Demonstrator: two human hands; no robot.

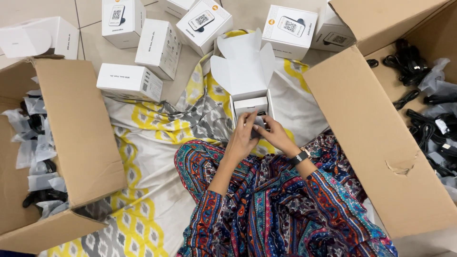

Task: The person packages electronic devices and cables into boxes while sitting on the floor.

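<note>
Packing appears to be the step in hand: a small dark item (259, 124) is pinched between the left hand (243, 135) and the right hand (276, 134), both closed on it, at the mouth of an open white box (247, 76). Careful seating inside is called for next. Bagged black cables fill the left carton (81, 133) and the right carton (371, 123).

Both hands close together out front: left hand (243, 134), right hand (273, 134), fingers curled.
</note>
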